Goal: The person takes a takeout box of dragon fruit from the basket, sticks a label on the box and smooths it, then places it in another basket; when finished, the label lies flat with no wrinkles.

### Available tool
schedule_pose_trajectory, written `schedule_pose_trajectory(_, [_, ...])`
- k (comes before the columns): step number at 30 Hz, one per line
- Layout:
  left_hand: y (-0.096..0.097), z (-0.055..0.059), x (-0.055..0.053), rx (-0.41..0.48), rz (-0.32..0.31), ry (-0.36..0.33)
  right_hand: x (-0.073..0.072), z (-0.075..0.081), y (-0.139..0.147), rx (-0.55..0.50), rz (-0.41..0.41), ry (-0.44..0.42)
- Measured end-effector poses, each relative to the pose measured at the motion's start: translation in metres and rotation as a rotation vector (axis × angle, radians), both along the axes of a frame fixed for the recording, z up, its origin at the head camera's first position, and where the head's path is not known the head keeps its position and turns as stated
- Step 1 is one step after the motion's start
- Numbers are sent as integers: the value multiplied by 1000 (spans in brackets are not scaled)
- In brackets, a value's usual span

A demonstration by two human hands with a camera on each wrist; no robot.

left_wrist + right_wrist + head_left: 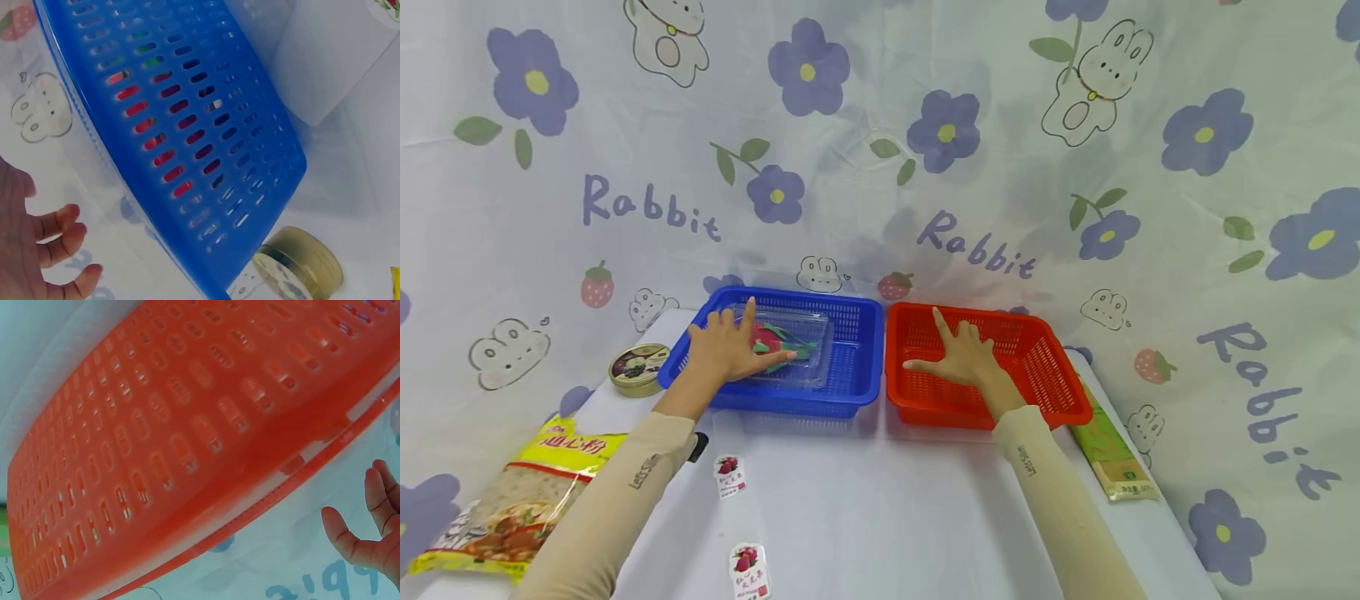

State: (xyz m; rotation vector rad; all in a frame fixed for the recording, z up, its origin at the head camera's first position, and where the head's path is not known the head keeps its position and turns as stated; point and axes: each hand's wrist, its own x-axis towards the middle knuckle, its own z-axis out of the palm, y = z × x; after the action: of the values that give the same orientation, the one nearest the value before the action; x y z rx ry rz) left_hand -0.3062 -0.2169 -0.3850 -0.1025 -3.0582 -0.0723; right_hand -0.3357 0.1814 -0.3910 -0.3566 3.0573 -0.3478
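Observation:
My left hand (724, 346) reaches over the blue basket (797, 406), thumb and index finger spread apart and nothing gripped. Inside that basket lies a clear plastic box (820, 329) with a pink-and-green dragon fruit (767, 337) showing, partly covered by the hand. Over the red basket (951, 414), my right hand (967, 354) also holds its thumb and index finger wide, with nothing in it. In the left wrist view, loosely bent fingers (56, 244) show beyond the blue basket's rim. The right wrist view has fingers (353, 540) apart from the red basket's slotted wall.
Left of the blue basket is a round tin (638, 369). A yellow-topped food bag (535, 500) lies at the front left, and a green packet (1112, 450) along the right edge. Two dragon-fruit stickers (730, 475) are on the white table (880, 517). A printed curtain (865, 125) hangs behind.

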Motion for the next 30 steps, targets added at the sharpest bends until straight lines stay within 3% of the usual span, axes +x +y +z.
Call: schedule_pose_trajectory(30, [-30, -23, 22, 33, 112, 58, -2, -10, -27, 14, 28, -43])
